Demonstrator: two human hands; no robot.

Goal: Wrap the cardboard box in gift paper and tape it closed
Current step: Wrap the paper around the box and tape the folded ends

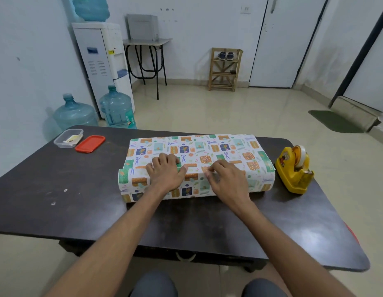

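A box covered in patterned gift paper (227, 151) lies across the middle of the dark table (57, 200); the cardboard itself is hidden under the paper. My left hand (165, 173) presses flat on the paper's top near the front edge. My right hand (226, 179) rests beside it, fingertips pinching at the paper seam, possibly on a small piece of tape. A yellow tape dispenser (293, 170) stands just right of the box.
A clear plastic container (68, 138) and its red lid (90, 143) sit at the table's far left corner. Water bottles (117, 108) and a dispenser (100, 61) stand on the floor behind. My knees show below the table's front edge.
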